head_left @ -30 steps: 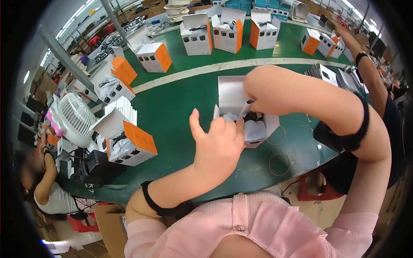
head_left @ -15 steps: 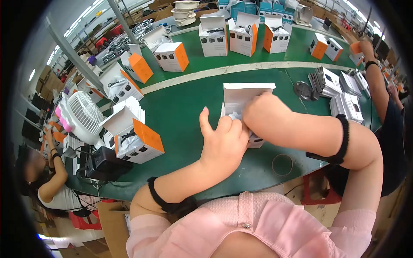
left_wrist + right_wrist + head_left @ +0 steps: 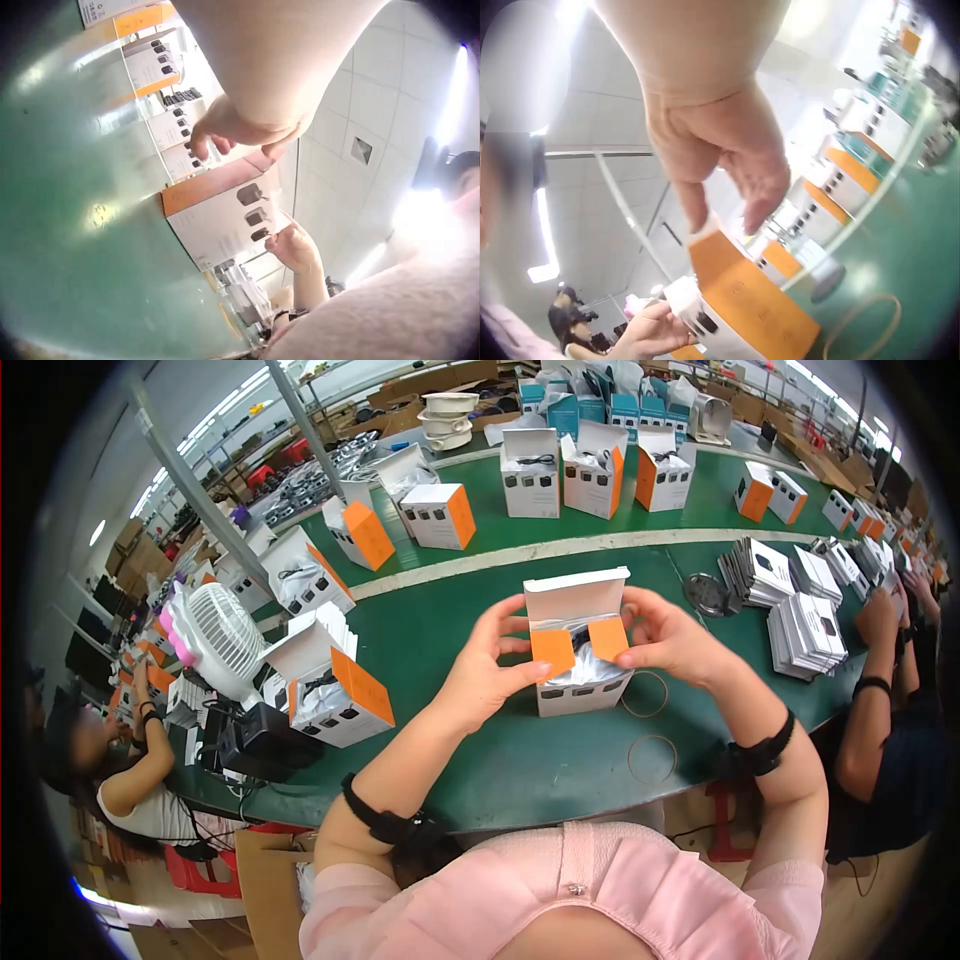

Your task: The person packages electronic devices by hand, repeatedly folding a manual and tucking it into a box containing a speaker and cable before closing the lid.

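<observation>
A small white box (image 3: 585, 697) with orange side flaps stands on the green table (image 3: 480, 755) right in front of me, its lid flap upright. My left hand (image 3: 522, 647) pinches the left orange flap (image 3: 553, 650), thumb at its front edge. My right hand (image 3: 640, 628) pinches the right orange flap (image 3: 608, 638). Both flaps are folded inward over white wrapping and a dark item inside. In the left wrist view the left hand (image 3: 232, 133) curls over the box (image 3: 225, 217) top. In the right wrist view the right hand (image 3: 720, 202) reaches down onto the box (image 3: 742, 300).
A white desk fan (image 3: 215, 630), an open filled box (image 3: 335, 690) and a black adapter (image 3: 255, 740) sit to the left. Two rubber bands (image 3: 650, 757) lie at right. Stacks of flat boxes (image 3: 800, 630) and rows of open boxes (image 3: 560, 460) lie beyond. Other workers (image 3: 890, 660) sit close by.
My right hand has come out of the box, where it was pushing the contents down. Both hands now hold the orange side flaps, folded in over the top.
</observation>
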A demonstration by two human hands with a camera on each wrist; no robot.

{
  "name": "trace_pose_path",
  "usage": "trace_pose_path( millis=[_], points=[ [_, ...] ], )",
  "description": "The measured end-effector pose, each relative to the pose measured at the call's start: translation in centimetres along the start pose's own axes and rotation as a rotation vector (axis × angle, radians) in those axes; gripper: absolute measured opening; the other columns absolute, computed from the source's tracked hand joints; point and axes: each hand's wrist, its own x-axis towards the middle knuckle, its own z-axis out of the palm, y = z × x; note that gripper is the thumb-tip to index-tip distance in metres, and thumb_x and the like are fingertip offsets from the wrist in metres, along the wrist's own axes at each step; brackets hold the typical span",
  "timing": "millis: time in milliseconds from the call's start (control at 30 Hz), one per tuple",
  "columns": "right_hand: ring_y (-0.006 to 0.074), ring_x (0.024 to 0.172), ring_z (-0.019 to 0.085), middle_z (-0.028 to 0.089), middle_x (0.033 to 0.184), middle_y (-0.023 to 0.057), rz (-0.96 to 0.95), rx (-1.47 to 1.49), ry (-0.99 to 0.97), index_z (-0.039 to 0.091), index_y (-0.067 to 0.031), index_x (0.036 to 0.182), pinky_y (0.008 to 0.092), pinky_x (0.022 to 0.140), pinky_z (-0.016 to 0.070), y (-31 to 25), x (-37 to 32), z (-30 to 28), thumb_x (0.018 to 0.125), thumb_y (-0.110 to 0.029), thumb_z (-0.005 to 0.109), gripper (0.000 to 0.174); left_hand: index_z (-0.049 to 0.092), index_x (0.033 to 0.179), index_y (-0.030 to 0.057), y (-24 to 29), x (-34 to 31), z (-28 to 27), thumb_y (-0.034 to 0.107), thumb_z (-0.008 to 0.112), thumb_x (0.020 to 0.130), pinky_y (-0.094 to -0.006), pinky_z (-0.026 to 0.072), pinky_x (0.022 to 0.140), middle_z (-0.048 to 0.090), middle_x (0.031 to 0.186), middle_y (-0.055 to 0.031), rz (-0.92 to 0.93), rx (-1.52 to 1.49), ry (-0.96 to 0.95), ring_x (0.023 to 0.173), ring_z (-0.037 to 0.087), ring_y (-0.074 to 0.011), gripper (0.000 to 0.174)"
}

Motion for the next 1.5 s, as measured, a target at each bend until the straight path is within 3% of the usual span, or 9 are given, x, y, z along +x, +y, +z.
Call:
trace_pose_path(
  millis=[167,267,400,567,867,1067,1133,1267,1500],
  points=[
    [0.0155,0.094,0.056,0.048,0.117,0.0071,-0.233,-0.535,-0.014,0.060,-0.0107,0.118,0.0277,0.082,0.0469,0.2,0.5,0.0,0.069,0.005,0.072,0.053,0.059,0.116,0.0115,0.7,0.1,-0.8,-0.005,0.062,0.077,-0.0334,0.0451,0.092,0.044,0.125,-0.0095,0.294,0.481,-0.197,0.110,0.049,-0.0186,0.043],
    [0.0321,0.117,0.046,0.037,0.139,0.0193,-0.690,-0.914,-0.192,0.061,-0.0125,0.120,0.0365,0.097,0.0390,-0.8,-0.1,0.7,0.070,0.006,0.060,0.054,0.064,0.107,0.0112,0.9,-0.6,-0.6,-0.006,0.058,0.074,-0.0388,0.0427,0.095,0.047,0.130,-0.0143,0.461,0.647,-0.207,0.114,0.051,-0.0275,0.038],
    [0.0341,0.122,0.043,0.034,0.144,0.0198,-0.484,-0.858,-0.376,0.061,-0.0109,0.120,0.0403,0.101,0.0353,-3.0,-1.3,0.2,0.079,-0.004,0.056,0.042,0.064,0.107,0.0083,1.2,-1.6,0.1,-0.001,0.058,0.074,-0.0423,0.0412,0.096,0.051,0.128,-0.0211,0.648,0.791,-0.180,0.114,0.051,-0.0375,0.035],
    [0.0342,0.120,0.047,0.045,0.136,0.0186,-0.544,-0.793,-0.257,0.060,-0.0117,0.122,0.0407,0.100,0.0372,-0.7,-0.1,0.0,0.083,-0.009,0.060,0.039,0.064,0.114,0.0101,0.5,-1.5,-0.1,0.004,0.064,0.077,-0.0387,0.0406,0.097,0.049,0.132,-0.0183,0.494,0.700,-0.177,0.118,0.050,-0.0325,0.037],
    [0.0365,0.112,0.053,0.046,0.135,0.0176,-0.690,-0.918,-0.216,0.059,-0.0150,0.123,0.0408,0.093,0.0438,-0.2,-0.6,0.4,0.081,-0.010,0.063,0.042,0.056,0.126,0.0175,-0.5,-1.7,-0.3,0.017,0.066,0.079,-0.0449,0.0399,0.099,0.036,0.141,-0.0227,0.707,1.047,-0.233,0.121,0.043,-0.0457,0.048],
    [0.0319,0.105,0.058,0.049,0.133,0.0162,-0.601,-1.071,-0.255,0.059,-0.0141,0.121,0.0387,0.090,0.0458,-1.5,-0.7,0.0,0.080,-0.008,0.064,0.042,0.059,0.124,0.0137,0.1,-2.1,0.2,0.013,0.063,0.081,-0.0436,0.0389,0.099,0.038,0.140,-0.0234,0.669,1.044,-0.196,0.123,0.044,-0.0409,0.044],
    [0.0290,0.105,0.059,0.056,0.124,0.0159,-0.556,-0.582,-0.176,0.063,-0.0072,0.114,0.0357,0.090,0.0463,-0.4,0.4,-0.7,0.083,-0.003,0.060,0.032,0.060,0.123,0.0125,-0.5,-1.4,-0.1,0.012,0.062,0.081,-0.0427,0.0400,0.097,0.040,0.139,-0.0232,0.667,0.999,-0.180,0.122,0.045,-0.0401,0.041],
    [0.0284,0.105,0.060,0.060,0.120,0.0150,-0.574,-0.544,-0.202,0.066,-0.0041,0.108,0.0339,0.088,0.0475,0.3,0.8,-1.2,0.083,-0.001,0.058,0.026,0.060,0.121,0.0097,-0.6,-1.2,0.2,0.011,0.060,0.083,-0.0408,0.0417,0.093,0.041,0.137,-0.0229,0.668,0.975,-0.159,0.119,0.047,-0.0393,0.039],
    [0.0276,0.086,0.061,0.057,0.126,0.0117,-0.737,-0.922,-0.177,0.068,-0.0090,0.107,0.0350,0.078,0.0494,0.6,-0.4,-0.6,0.075,-0.002,0.067,0.032,0.060,0.121,0.0104,-1.2,-1.5,0.0,0.010,0.064,0.078,-0.0431,0.0418,0.095,0.039,0.138,-0.0247,0.776,1.090,-0.163,0.118,0.048,-0.0423,0.043]
  ],
)
